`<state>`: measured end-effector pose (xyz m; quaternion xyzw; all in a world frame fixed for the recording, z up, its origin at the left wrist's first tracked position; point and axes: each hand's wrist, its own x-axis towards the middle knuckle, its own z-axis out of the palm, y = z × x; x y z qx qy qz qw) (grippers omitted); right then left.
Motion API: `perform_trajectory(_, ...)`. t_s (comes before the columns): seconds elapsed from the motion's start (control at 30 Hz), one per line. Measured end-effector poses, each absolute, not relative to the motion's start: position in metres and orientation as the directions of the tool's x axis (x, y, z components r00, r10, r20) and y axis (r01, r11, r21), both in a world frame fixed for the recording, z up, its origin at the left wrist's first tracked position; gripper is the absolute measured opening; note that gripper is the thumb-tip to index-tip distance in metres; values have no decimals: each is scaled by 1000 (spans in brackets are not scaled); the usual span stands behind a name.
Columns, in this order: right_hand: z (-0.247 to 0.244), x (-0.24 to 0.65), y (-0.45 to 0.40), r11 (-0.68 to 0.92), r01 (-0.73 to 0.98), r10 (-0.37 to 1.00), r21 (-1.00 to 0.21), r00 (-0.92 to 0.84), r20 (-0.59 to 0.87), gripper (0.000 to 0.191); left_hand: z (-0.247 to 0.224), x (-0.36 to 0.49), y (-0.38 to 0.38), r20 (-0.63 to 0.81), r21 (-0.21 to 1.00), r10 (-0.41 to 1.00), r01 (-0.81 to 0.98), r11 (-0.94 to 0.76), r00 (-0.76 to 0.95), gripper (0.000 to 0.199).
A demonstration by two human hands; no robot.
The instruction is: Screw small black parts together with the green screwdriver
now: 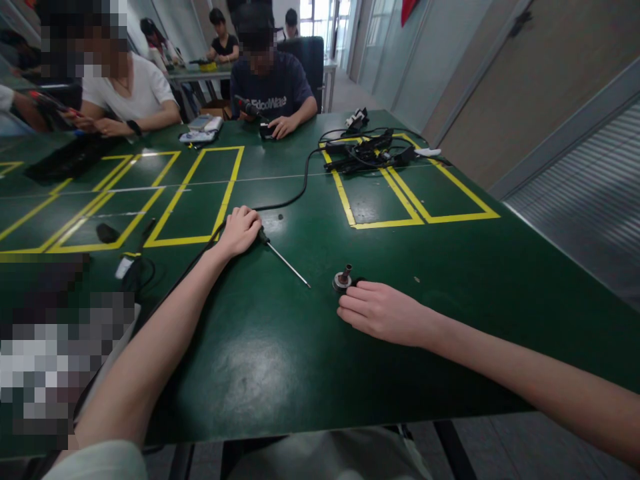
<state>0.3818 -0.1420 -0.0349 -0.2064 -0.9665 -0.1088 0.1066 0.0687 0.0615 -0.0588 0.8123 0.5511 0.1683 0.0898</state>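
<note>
My left hand (241,230) rests low over the green table with its fingers curled around the dark handle of a screwdriver (289,261). Most of the handle is hidden under the hand; the thin metal shaft points toward the middle of the table. A black cable passes by the same hand. To the right, my right hand (381,312) has its fingers closed at the side of a small round metal part (343,279) with a short stem sticking up. Something dark shows beside the fingertips, partly covered by them.
Black parts and cables (373,152) lie in a heap at the back right, across yellow tape outlines (385,222). A black tool with a cord (131,263) lies at left. Across the green table (280,400), a person in a dark shirt (275,83) handles a small black object.
</note>
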Motion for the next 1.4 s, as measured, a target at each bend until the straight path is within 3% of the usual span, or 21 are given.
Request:
perform_trajectory(0.13, -35, 387, -142, 909, 416, 394, 27, -879, 269, 22, -60, 68, 63, 177, 328, 925, 866, -378, 337, 26)
perform_trajectory(0.37, -26, 402, -144, 825, 397, 541, -401, -760, 360, 17, -62, 68, 65, 188, 330, 923, 864, -381, 335, 24)
perform_trajectory(0.57, -12, 423, -122, 550, 494, 829, -673, -420, 369, 20, -62, 67, 65, 195, 341, 921, 857, -385, 336, 24)
perform_trajectory(0.67, -15, 424, -109, 368, 470, 924, -802, -279, 260, 15, -62, 67, 64, 194, 345, 923, 857, -383, 334, 23)
perform_trajectory(0.77, -22, 416, -103, 180, 413, 967, -893, -241, 83, 22, -60, 67, 63, 189, 345, 923, 858, -381, 334, 24)
perform_trajectory(0.9, -25, 403, -107, 56, 375, 973, -925, -227, -33, 27, -59, 67, 63, 180, 341, 925, 861, -377, 334, 24)
perform_trajectory(1.1, -17, 398, -111, 96, 468, 949, -878, -309, -61, 24, -60, 68, 63, 186, 326, 922, 864, -384, 339, 24)
perform_trajectory(1.4, -5, 405, -115, 72, 668, 943, -741, -287, -167, 13, -59, 69, 63, 184, 298, 922, 874, -384, 342, 23)
